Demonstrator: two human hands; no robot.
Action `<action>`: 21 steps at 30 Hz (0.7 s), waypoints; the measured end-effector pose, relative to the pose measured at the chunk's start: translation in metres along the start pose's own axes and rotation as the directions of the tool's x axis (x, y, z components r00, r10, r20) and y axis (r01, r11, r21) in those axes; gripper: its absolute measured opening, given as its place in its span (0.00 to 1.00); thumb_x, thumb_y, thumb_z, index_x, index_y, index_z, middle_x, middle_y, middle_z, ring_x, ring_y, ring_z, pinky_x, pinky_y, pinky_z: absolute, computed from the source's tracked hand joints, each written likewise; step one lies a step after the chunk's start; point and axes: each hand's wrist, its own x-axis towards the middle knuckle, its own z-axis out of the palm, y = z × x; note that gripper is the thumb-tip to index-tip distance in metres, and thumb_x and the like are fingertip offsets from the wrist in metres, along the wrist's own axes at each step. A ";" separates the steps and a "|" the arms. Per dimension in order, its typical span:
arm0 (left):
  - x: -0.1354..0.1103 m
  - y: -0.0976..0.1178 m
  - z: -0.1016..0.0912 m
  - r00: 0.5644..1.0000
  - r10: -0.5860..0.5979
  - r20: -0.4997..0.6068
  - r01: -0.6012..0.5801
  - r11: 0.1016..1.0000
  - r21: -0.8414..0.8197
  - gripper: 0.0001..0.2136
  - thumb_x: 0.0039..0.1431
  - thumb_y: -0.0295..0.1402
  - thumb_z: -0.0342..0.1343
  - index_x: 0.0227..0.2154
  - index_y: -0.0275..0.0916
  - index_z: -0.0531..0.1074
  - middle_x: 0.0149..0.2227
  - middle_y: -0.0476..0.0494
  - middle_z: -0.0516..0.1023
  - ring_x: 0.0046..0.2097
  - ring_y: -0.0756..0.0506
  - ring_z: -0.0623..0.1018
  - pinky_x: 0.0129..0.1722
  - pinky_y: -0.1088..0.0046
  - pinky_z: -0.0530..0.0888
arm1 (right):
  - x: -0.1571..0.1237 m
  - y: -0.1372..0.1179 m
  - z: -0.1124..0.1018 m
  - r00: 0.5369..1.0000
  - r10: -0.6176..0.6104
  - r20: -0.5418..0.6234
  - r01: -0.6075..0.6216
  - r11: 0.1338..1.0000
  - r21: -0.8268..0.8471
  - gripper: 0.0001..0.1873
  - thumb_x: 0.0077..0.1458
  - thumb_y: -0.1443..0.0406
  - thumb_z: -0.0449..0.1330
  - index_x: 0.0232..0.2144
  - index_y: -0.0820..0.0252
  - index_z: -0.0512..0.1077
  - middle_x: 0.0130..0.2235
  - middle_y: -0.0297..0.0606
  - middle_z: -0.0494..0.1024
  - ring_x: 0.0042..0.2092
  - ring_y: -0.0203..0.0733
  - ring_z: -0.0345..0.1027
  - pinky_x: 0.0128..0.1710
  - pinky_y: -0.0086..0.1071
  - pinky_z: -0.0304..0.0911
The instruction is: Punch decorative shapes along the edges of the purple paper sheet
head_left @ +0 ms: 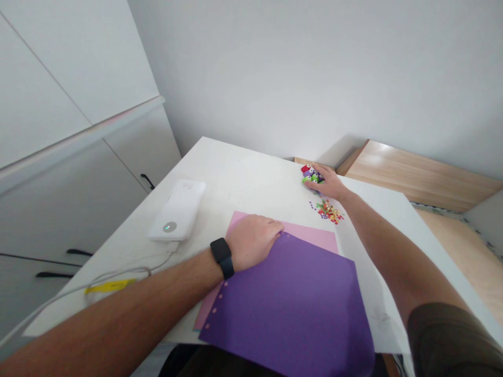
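My left hand (257,238), a dark watch on its wrist, pinches the top edge of a purple sheet of paper (291,298). Small flower-shaped holes run along the sheet's left edge and near my fingertips. Beneath it lies a pink sheet (314,234), showing at the top and left. My right hand (329,183) reaches to the far side of the table, its thumb and fingers apart over a cluster of small red, purple and green craft punches (308,172). The hand hides part of the cluster. Close by is a pile of tiny colourful paper cut-outs (329,210).
A white power bank (178,209) with a lit indicator lies on the left of the white table (239,173). Its cable (118,272) runs toward the near left, past a yellow item (112,286). White cabinets (129,141) stand at left, wooden boards (416,175) at right.
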 end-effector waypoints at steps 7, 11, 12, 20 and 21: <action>0.000 0.001 0.000 1.000 -0.006 0.001 0.006 1.000 0.003 0.14 0.71 0.31 0.46 0.43 0.39 0.78 0.40 0.38 0.83 0.44 0.41 0.81 0.49 0.62 0.76 | 0.006 -0.007 0.002 1.000 -0.010 -0.002 0.010 1.000 0.012 0.47 0.51 0.37 0.61 0.68 0.44 0.62 0.66 0.43 0.65 0.66 0.60 0.59 0.68 0.54 0.54; 0.000 0.001 0.000 1.000 -0.002 0.002 0.002 1.000 0.006 0.14 0.71 0.31 0.46 0.43 0.39 0.78 0.40 0.38 0.83 0.44 0.41 0.81 0.49 0.61 0.76 | 0.008 -0.013 0.003 1.000 -0.002 0.000 0.002 1.000 0.016 0.48 0.50 0.36 0.62 0.68 0.46 0.63 0.65 0.46 0.66 0.65 0.60 0.60 0.67 0.55 0.55; 0.000 0.001 -0.001 1.000 -0.001 0.001 0.001 1.000 0.006 0.14 0.71 0.30 0.46 0.43 0.39 0.78 0.40 0.38 0.83 0.45 0.41 0.81 0.49 0.61 0.76 | 0.009 -0.015 0.003 1.000 -0.007 -0.001 0.007 1.000 0.018 0.47 0.50 0.37 0.62 0.67 0.46 0.63 0.65 0.45 0.67 0.65 0.60 0.60 0.67 0.55 0.55; 0.000 0.001 -0.002 1.000 -0.002 0.012 0.002 1.000 0.004 0.13 0.71 0.31 0.47 0.43 0.39 0.77 0.41 0.39 0.83 0.45 0.41 0.81 0.50 0.62 0.75 | 0.015 -0.033 0.005 1.000 -0.017 0.011 0.016 0.999 0.040 0.50 0.49 0.36 0.62 0.67 0.50 0.61 0.63 0.48 0.69 0.64 0.62 0.62 0.65 0.57 0.57; 0.000 0.001 -0.002 1.000 0.000 0.013 0.000 1.000 0.006 0.13 0.71 0.31 0.47 0.43 0.39 0.77 0.41 0.39 0.83 0.45 0.41 0.81 0.50 0.62 0.75 | 0.015 -0.034 0.005 1.000 -0.014 0.012 0.014 0.999 0.040 0.52 0.48 0.36 0.62 0.68 0.52 0.60 0.63 0.49 0.69 0.64 0.63 0.62 0.65 0.57 0.57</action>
